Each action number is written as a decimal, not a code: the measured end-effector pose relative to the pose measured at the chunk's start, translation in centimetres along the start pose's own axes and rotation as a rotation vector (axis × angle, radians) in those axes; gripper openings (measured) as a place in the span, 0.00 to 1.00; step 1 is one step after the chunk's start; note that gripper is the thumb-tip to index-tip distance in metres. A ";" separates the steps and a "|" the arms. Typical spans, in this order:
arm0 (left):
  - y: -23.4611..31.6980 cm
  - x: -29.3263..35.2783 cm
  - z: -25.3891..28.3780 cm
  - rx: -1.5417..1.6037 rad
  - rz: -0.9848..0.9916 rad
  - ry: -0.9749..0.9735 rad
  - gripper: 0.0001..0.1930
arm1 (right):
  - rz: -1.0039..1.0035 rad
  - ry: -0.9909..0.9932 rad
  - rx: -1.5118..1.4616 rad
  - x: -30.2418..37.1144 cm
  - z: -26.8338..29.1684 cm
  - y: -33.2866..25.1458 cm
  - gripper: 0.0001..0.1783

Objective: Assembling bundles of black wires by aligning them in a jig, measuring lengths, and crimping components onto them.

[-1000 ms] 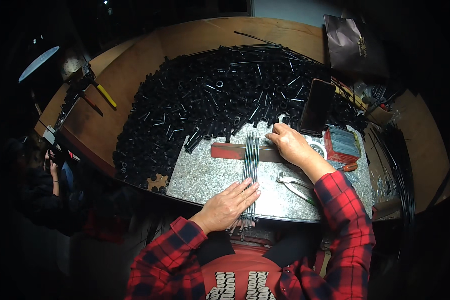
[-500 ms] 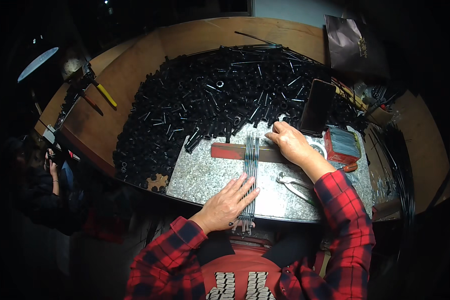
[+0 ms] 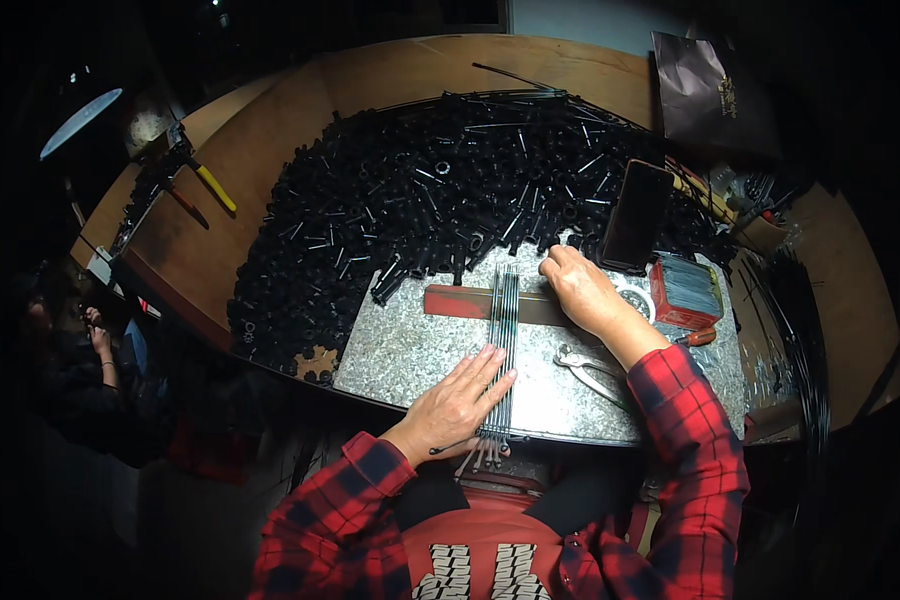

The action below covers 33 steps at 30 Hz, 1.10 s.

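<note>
My left hand [image 3: 452, 408] lies with outstretched fingers over a bundle of thin dark metal rods [image 3: 505, 310]. These rods run side by side, crossing a dark red-sided bar [image 3: 455, 300] on the speckled grey slab [image 3: 385, 365]. Their small knobbed ends poke out past the slab's near edge, below my palm. Beyond the bar, my right hand [image 3: 582, 290] is closed, thumb and fingers pinched together close to the heap of black parts [image 3: 410, 190]. Whatever sits between those fingertips is too small or hidden to make out. Silver-handled pincers [image 3: 585, 372] rest on the slab under my right forearm.
A phone [image 3: 635, 215] stands upright behind my right hand. Right of it are a red box of thin pieces [image 3: 685, 290] and a white ring [image 3: 638, 298]. Wooden walls [image 3: 270, 150] enclose the heap. Long dark wires [image 3: 805, 340] hang at the right. Another person's hand [image 3: 100, 335] shows at far left.
My right hand has shifted slightly right. Under my left hand, the rods' near ends have fanned out, one now pointing left. The left hand stays on the bundle.
</note>
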<state>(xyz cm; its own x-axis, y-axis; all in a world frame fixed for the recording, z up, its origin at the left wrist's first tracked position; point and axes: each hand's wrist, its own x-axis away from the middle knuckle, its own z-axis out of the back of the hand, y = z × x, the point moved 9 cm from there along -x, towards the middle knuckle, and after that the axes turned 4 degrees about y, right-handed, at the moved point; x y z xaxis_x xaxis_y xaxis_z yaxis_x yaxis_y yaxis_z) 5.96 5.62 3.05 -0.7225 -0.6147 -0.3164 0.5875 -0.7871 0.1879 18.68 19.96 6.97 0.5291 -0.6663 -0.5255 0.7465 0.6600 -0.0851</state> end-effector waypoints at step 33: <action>0.0 0.6 -0.1 0.088 -0.004 0.085 0.47 | -0.066 0.174 -0.205 -0.4 4.0 -1.1 0.17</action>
<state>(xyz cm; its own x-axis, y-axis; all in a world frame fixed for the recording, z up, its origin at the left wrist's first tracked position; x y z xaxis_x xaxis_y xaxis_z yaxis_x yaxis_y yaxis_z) 5.52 5.27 2.74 -0.6890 -0.6081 -0.3943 0.5477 -0.7932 0.2662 19.28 18.10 10.62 0.3913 -0.6526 -0.6489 0.6703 0.6852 -0.2848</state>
